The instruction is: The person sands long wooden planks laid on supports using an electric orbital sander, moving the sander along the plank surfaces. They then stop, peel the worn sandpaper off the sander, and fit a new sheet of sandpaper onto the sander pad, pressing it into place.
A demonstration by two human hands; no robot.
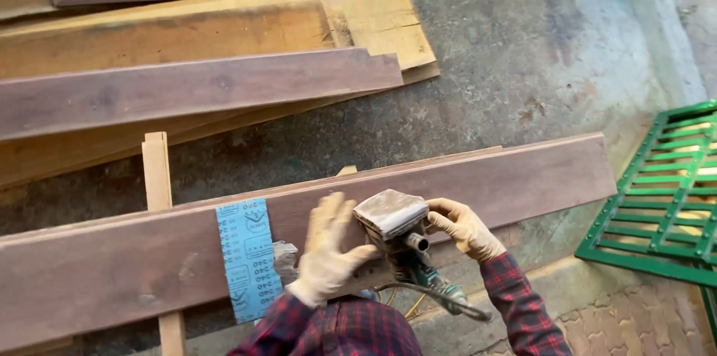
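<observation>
My left hand (328,251), in a pale work glove, lies flat with fingers spread against the side of an electric sander (399,240) turned base-up. The sander's flat pad (390,212) carries worn brownish sandpaper. My right hand (463,227), also gloved, grips the far side of the sander near the pad. The tool's green body and cable (441,296) hang toward me. It rests over a long dark brown plank (523,180). A blue sheet of sandpaper (246,259) lies draped over the plank just left of my left hand.
A stack of planks, dark (187,87) and light (224,27), lies on the concrete floor (523,50) beyond. A narrow light batten (158,177) runs under the near plank. A green metal grate (665,199) stands at the right edge.
</observation>
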